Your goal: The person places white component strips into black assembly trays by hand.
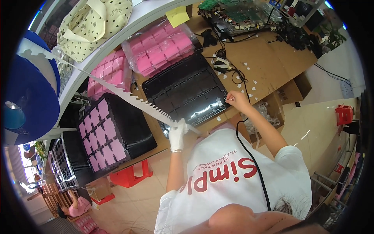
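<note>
My left hand (177, 137), in a white glove, is closed on a long white notched strip (145, 106). The strip runs up and left to a large blue reel (37, 91), and its short tail hangs past my fingers. In front of me lies a shiny black plastic tray (177, 91) with rows of rectangular compartments. My bare right hand (238, 100) is at the tray's right front edge, fingertips pinched together. Whatever they hold is too small to make out. A small pale piece (219, 103) lies on the tray just left of those fingertips.
Left of the tray stands a stack of black trays (134, 130) with pink pads (100, 134) in the top one. Bagged pink pads (161, 48) lie behind. Small white scraps (246, 68), cables (222, 52) and circuit boards (241, 17) occupy the cardboard-covered table (278, 64). A red stool (132, 175) stands below.
</note>
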Available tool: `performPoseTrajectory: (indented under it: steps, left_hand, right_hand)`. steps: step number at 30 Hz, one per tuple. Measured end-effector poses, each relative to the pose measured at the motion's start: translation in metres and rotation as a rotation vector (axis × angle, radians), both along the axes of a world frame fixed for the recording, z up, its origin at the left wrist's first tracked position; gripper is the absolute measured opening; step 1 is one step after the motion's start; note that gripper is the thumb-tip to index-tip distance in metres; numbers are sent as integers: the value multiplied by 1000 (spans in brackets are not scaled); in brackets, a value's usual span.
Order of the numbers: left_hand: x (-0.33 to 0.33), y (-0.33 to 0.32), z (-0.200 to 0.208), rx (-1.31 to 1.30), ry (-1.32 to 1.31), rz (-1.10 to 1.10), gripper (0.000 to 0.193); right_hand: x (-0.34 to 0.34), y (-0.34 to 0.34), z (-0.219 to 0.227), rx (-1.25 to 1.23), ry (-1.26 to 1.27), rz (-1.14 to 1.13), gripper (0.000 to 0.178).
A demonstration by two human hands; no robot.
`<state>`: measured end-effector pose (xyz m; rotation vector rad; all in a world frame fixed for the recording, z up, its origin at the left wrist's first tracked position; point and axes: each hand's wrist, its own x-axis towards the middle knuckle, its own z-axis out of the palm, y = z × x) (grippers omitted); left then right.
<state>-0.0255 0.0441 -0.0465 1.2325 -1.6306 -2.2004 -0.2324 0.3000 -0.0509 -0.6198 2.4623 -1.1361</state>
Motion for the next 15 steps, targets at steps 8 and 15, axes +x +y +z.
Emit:
performPoseTrajectory:
  steps: [8,15]
  left_hand:
    - [0,-7,0,-32,24,-30,20]
    - [5,-8,-4,-9,28,-24,14]
  right_hand:
    - [-16,-26,9,17,99,361,19]
    - [-12,-22,2,-16,164,479,8]
